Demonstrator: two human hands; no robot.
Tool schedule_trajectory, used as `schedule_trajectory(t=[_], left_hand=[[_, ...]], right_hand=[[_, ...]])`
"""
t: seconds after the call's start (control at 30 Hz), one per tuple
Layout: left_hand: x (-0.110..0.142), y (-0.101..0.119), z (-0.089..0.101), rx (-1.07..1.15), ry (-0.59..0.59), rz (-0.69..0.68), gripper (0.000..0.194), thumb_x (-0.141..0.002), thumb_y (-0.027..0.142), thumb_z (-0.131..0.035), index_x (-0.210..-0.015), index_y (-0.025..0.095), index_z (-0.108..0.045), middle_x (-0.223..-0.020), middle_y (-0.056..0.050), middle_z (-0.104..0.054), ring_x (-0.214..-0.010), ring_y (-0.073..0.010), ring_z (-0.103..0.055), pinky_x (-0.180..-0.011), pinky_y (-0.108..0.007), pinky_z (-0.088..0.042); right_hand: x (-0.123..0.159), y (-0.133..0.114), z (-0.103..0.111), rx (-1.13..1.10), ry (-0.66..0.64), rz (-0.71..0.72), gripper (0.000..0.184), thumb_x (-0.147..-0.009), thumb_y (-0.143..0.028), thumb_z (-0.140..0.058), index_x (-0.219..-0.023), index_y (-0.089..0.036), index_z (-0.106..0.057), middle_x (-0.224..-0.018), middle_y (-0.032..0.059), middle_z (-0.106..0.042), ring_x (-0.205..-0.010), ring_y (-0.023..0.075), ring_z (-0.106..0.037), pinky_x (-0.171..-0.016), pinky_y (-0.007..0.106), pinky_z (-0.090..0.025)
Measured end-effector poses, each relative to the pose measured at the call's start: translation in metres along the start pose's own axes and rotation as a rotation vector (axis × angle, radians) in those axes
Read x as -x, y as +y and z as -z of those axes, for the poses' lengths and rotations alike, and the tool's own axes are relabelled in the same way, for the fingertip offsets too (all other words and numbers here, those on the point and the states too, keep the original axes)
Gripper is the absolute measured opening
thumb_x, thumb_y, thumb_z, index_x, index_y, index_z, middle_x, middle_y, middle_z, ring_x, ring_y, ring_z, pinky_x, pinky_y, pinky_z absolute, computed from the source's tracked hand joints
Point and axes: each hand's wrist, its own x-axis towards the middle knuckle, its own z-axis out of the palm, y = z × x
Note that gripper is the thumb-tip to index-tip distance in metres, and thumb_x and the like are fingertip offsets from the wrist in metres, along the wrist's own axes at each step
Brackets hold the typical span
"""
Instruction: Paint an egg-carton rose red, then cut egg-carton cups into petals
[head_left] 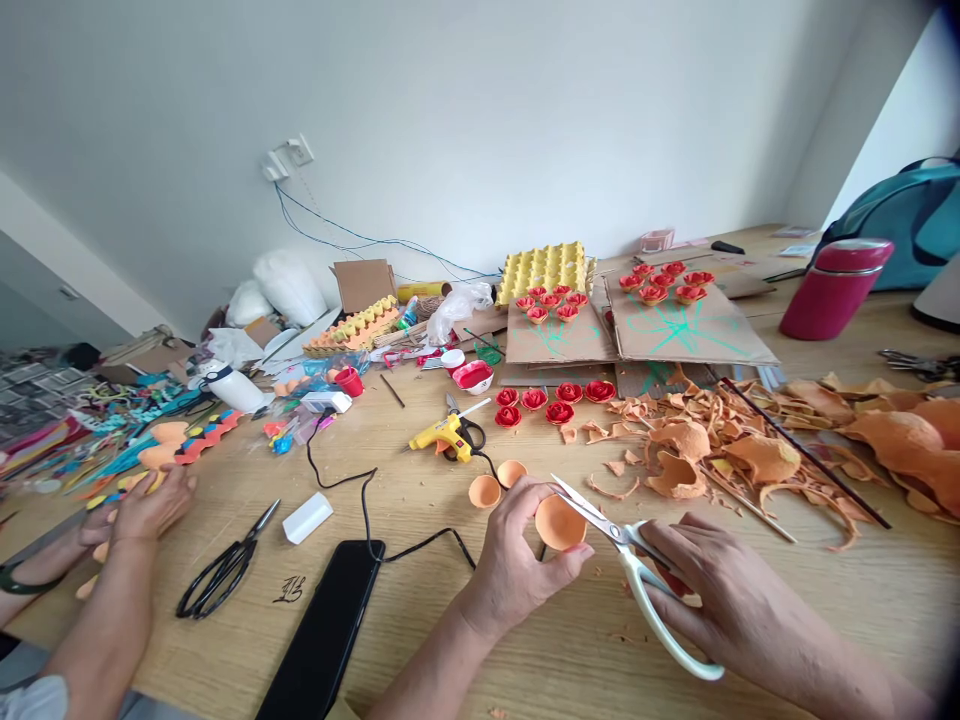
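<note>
My left hand (514, 555) pinches a small orange egg-carton cup (561, 524) between thumb and fingers, its round opening tilted toward me. My right hand (724, 590) grips white-handled scissors (645, 570), fingers in the loops. The slightly parted blades lie at the cup's upper right rim. Just beyond my left hand sit two more orange cups, one cup (484, 491) and another cup (512, 473). A yellow hot glue gun (441, 436) rests behind them, close to a row of red paper-pulp roses (559, 412).
Orange carton scraps (720, 450) pile up on the right, near a magenta bottle (836, 290). Cardboard sheets (690, 330) bear red flowers. A black phone (322, 630), a cable (420, 540) and black scissors (225, 570) lie at left. Another person's hands (146, 505) handle painted carton pieces.
</note>
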Motion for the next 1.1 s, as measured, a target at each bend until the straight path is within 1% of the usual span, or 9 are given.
schedule_trajectory(t=[0.17, 0.37, 0.47, 0.57, 0.63, 0.73, 0.83, 0.93, 1.1], left_hand=[[0.001, -0.002, 0.001, 0.005, -0.019, 0.028, 0.036, -0.069, 0.02, -0.077, -0.102, 0.018, -0.062, -0.102, -0.008, -0.066, -0.096, -0.0243, -0.062, -0.091, -0.04, -0.052], [0.004, -0.007, -0.001, 0.06, 0.013, 0.091, 0.051, -0.069, 0.021, -0.079, -0.114, 0.021, -0.056, -0.113, -0.009, -0.066, -0.103, -0.0238, -0.064, -0.09, -0.036, -0.053], [0.002, -0.009, -0.001, -0.002, -0.003, 0.084, 0.046, -0.07, 0.021, -0.079, -0.111, 0.021, -0.057, -0.108, -0.008, -0.067, -0.098, -0.0222, -0.064, -0.085, -0.034, -0.053], [-0.001, -0.011, 0.001, -0.123, -0.012, 0.019, 0.043, -0.071, 0.023, -0.079, -0.11, 0.021, -0.061, -0.106, -0.008, -0.065, -0.097, -0.0229, -0.062, -0.08, -0.034, -0.053], [-0.004, -0.015, 0.003, -0.189, 0.011, -0.014, 0.043, -0.074, 0.022, -0.078, -0.114, 0.022, -0.062, -0.107, -0.008, -0.064, -0.098, -0.0232, -0.061, -0.079, -0.034, -0.053], [-0.014, -0.022, 0.008, -0.29, 0.009, -0.037, 0.044, -0.079, 0.018, -0.072, -0.121, 0.022, -0.059, -0.111, -0.009, -0.064, -0.101, -0.0233, -0.062, -0.084, -0.036, -0.053], [-0.028, -0.029, 0.012, -0.441, -0.067, -0.074, 0.045, -0.08, 0.018, -0.071, -0.122, 0.021, -0.058, -0.114, -0.009, -0.067, -0.106, -0.0256, -0.062, -0.092, -0.041, -0.05], [-0.041, -0.034, 0.012, -0.612, -0.148, -0.12, 0.04, -0.079, 0.023, -0.071, -0.117, 0.02, -0.061, -0.107, -0.009, -0.07, -0.103, -0.0284, -0.061, -0.091, -0.046, -0.048], [-0.045, -0.042, 0.004, -0.742, -0.217, -0.092, 0.029, -0.083, 0.023, -0.066, -0.112, 0.023, -0.062, -0.102, -0.007, -0.072, -0.105, -0.0292, -0.059, -0.093, -0.049, -0.042]], right_hand=[[0.001, 0.007, -0.003, 0.053, 0.019, 0.024, 0.024, -0.096, -0.038, -0.054, -0.078, -0.023, -0.05, -0.066, -0.0007, -0.06, -0.06, 0.0164, -0.055, -0.059, 0.03, -0.038], [0.003, 0.015, -0.01, 0.047, 0.08, 0.0, 0.022, -0.096, -0.036, -0.055, -0.078, -0.023, -0.053, -0.064, 0.0003, -0.062, -0.057, 0.0168, -0.054, -0.055, 0.03, -0.035], [0.001, 0.017, -0.01, 0.016, 0.106, -0.052, 0.022, -0.095, -0.036, -0.055, -0.077, -0.023, -0.054, -0.062, 0.0, -0.06, -0.057, 0.0164, -0.055, -0.055, 0.029, -0.036], [-0.001, 0.017, -0.006, -0.033, 0.121, -0.11, 0.023, -0.095, -0.036, -0.052, -0.076, -0.023, -0.053, -0.064, 0.0006, -0.06, -0.059, 0.0159, -0.055, -0.057, 0.028, -0.039], [-0.003, 0.016, -0.003, -0.088, 0.113, -0.158, 0.025, -0.096, -0.037, -0.049, -0.076, -0.023, -0.053, -0.065, 0.001, -0.06, -0.058, 0.0151, -0.054, -0.057, 0.028, -0.039], [-0.005, 0.013, 0.002, -0.209, 0.048, -0.233, 0.029, -0.098, -0.04, -0.046, -0.075, -0.022, -0.052, -0.066, 0.0009, -0.06, -0.058, 0.0142, -0.053, -0.053, 0.027, -0.037], [-0.006, 0.01, 0.002, -0.349, -0.013, -0.286, 0.036, -0.099, -0.045, -0.042, -0.073, -0.022, -0.05, -0.066, 0.0004, -0.058, -0.06, 0.0136, -0.05, -0.052, 0.026, -0.034], [-0.007, 0.009, -0.001, -0.505, -0.037, -0.341, 0.042, -0.098, -0.051, -0.042, -0.07, -0.021, -0.047, -0.062, -0.0018, -0.051, -0.058, 0.0122, -0.044, -0.051, 0.025, -0.032], [-0.009, 0.005, -0.006, -0.823, -0.129, -0.429, 0.045, -0.09, -0.063, -0.05, -0.075, -0.02, -0.051, -0.058, -0.0042, -0.05, -0.053, 0.0106, -0.043, -0.049, 0.024, -0.032]])
